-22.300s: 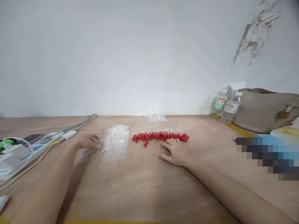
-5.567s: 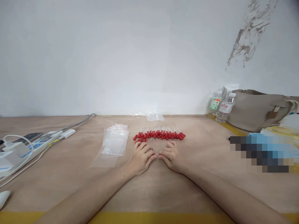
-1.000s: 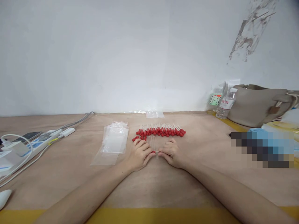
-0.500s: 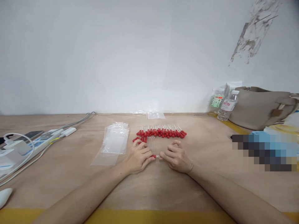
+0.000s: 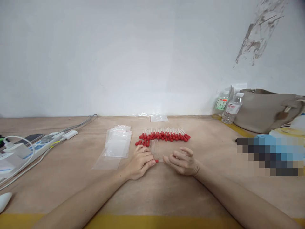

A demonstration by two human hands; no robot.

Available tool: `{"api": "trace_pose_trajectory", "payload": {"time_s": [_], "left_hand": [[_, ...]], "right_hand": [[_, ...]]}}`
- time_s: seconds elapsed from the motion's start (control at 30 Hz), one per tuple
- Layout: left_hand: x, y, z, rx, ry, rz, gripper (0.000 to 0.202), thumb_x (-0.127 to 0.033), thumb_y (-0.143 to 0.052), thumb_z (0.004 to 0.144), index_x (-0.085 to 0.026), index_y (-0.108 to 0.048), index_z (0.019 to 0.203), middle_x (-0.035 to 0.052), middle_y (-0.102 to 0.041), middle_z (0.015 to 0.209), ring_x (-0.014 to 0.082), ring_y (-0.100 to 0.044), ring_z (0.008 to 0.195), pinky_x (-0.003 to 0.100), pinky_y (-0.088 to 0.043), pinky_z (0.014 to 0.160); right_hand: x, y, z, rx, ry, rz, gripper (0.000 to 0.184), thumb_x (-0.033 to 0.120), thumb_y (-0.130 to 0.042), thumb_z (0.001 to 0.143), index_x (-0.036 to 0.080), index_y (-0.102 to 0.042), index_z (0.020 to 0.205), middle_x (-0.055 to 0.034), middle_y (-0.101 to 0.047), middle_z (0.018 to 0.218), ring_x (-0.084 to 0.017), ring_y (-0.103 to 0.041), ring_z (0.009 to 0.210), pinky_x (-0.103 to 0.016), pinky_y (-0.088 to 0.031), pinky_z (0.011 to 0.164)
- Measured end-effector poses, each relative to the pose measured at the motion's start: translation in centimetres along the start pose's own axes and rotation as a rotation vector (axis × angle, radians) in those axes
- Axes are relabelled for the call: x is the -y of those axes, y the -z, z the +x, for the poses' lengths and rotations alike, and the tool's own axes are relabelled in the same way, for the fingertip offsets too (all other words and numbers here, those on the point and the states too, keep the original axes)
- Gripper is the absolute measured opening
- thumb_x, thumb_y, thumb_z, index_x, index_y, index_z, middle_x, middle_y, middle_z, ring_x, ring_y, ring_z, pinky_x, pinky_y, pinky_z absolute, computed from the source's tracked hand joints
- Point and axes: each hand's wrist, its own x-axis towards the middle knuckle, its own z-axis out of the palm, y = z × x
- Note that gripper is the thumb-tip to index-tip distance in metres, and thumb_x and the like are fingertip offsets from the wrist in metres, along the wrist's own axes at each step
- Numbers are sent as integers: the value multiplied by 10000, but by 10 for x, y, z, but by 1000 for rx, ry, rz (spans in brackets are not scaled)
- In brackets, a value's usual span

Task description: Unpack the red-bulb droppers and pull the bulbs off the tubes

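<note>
My left hand pinches a glass dropper by its red rubber bulb. The dropper's clear tube points right, toward my right hand, whose fingers are loosely curled and apart at the tube's end. Any touch there is too small to tell. Several bare glass tubes lie side by side just beyond the dropper. Behind them, a row of red-bulbed droppers lies with bulbs toward me. A few more bulbs rest just beyond my left fingers.
Clear plastic bags lie overlapping to the left, and another bag is by the wall. A power strip with cables and a phone are at far left. Water bottles and a grey handbag stand at back right.
My right fingers have loosened from a pinch at the tube and spread slightly. The red bulb shows more clearly beyond my left fingertips, which still grip it.
</note>
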Motion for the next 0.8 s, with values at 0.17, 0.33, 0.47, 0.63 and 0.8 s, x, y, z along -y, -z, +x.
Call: {"api": "trace_pose_trajectory", "payload": {"time_s": [0.17,0.33,0.47,0.63,0.8], "left_hand": [[17,2,-8,-54,81,8,321,-272,-311,882,-175,-475,624,1,-526,649,151,-453,743,335,-309,790],[43,9,-16,-214,290,4,314,-273,-277,892,-184,-520,714,3,-488,645,145,-452,666,289,-358,678],[55,7,-8,-391,412,-9,255,-267,-329,874,-189,-554,966,37,-505,824,157,-495,795,272,-407,724],[73,2,2,-367,613,97,265,-204,-397,807,-151,-552,1015,63,-503,862,179,-529,824,300,-429,770],[89,-4,3,-296,709,121,295,-258,-461,780,-141,-509,1047,56,-571,820,182,-561,752,293,-439,717]], "right_hand": [[-14,4,-8,-69,-96,-52,299,213,-383,874,414,-552,1017,78,-622,698,-105,-523,695,-350,-230,801],[-32,7,-8,-232,-315,-157,179,298,-459,840,307,-620,919,29,-639,700,-125,-507,677,-387,-195,821],[-28,-4,8,-125,-490,-58,234,257,-405,851,239,-617,949,-14,-616,712,-137,-513,709,-337,-231,743],[-10,-20,27,-29,-585,53,223,160,-375,819,198,-544,960,-31,-620,875,-155,-529,823,-297,-243,699],[2,-28,35,-11,-602,32,153,167,-367,823,192,-517,828,-22,-612,825,-154,-523,794,-298,-236,697]]}}
